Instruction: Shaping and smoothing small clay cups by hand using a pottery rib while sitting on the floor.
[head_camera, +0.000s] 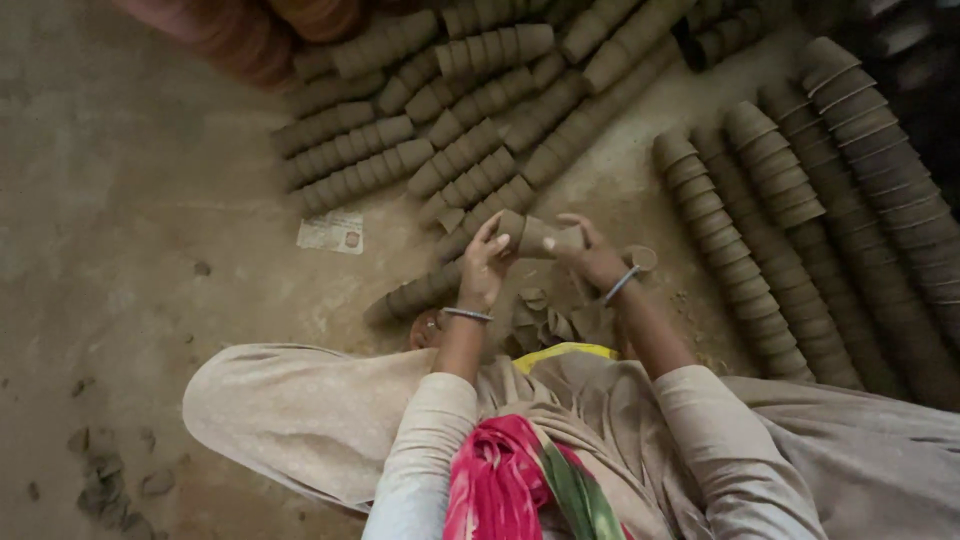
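From my feed I see both hands raised over the dirt floor (130, 200), sharing a short stack of unfired clay cups (540, 238) that lies on its side between them. My left hand (485, 268) has its fingers (492, 232) curled around the wide-mouthed end, clamped on the rim cup, thumb on the near side. My right hand (592, 256) closes over the narrow end, fingers wrapped on the last cup. So the stack sits right between the two sets of fingertips, held clear of the ground. Just below the fingers lie broken shards (545, 320); beyond the fingertips, long rows of nested cups (470, 150) rest on the floor, and to the right of the right fingers stand more rows (760, 230). A loose single cup (640, 258) sits just past the right wrist. In my judgement the clay looks brittle, so I would keep pressure along the stack's axis, squeeze lightly on the rims, and keep the cups aligned so none wedges or chips.
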